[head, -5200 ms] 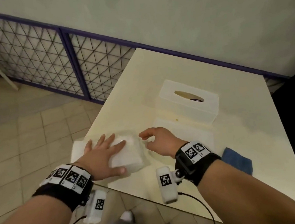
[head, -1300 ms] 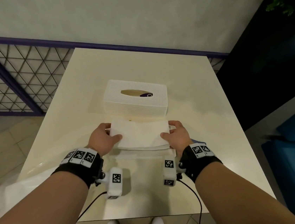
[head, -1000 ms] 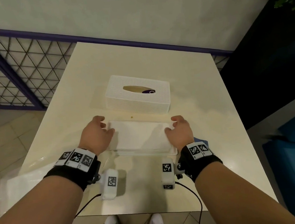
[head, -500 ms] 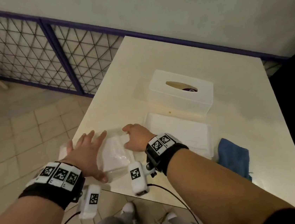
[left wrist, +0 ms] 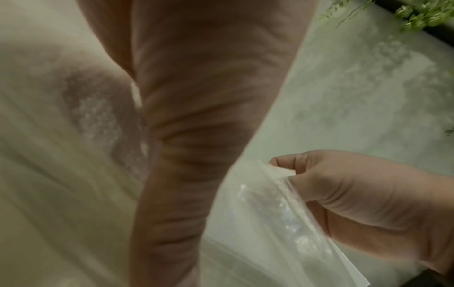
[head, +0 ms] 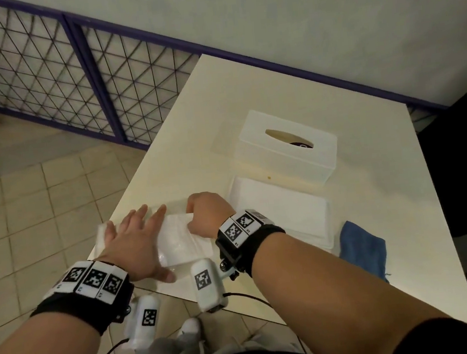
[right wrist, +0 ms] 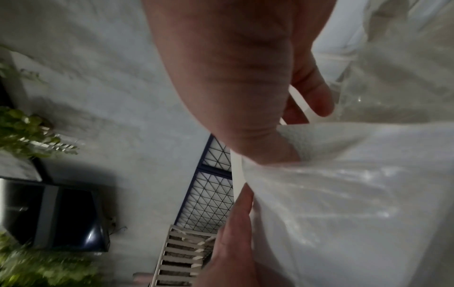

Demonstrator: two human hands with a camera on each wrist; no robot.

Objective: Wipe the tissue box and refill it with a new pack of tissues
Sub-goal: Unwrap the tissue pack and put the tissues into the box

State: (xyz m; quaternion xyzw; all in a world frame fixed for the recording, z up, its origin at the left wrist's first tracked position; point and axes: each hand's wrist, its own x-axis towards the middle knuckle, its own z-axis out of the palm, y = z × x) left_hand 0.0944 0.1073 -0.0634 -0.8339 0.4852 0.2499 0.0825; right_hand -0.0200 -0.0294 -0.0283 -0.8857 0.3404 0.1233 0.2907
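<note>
Cream table point(head: 289, 89) stood against a grey wall, with purple-framed mesh fencing point(head: 39, 68) to the left over a tiled floor. White tissue box cover point(head: 287, 144), oval slot on top, sat upright toward the far side. Just in front of it lay the flat white box base point(head: 283, 214), with tissues stacked on it. Blue cloth point(head: 363, 252) lay crumpled just right of the base at the near edge. Plastic-wrapped tissue pack point(head: 178, 241) lay at the near left corner of the table. Left hand point(head: 135, 243) rested flat on the pack's left part, fingers straight and spread, grasping nothing. Right hand point(head: 206, 213) was at the pack's right end, thumb and fingers pinching the clear wrapper point(left wrist: 277, 203), as the left wrist view showed.
</note>
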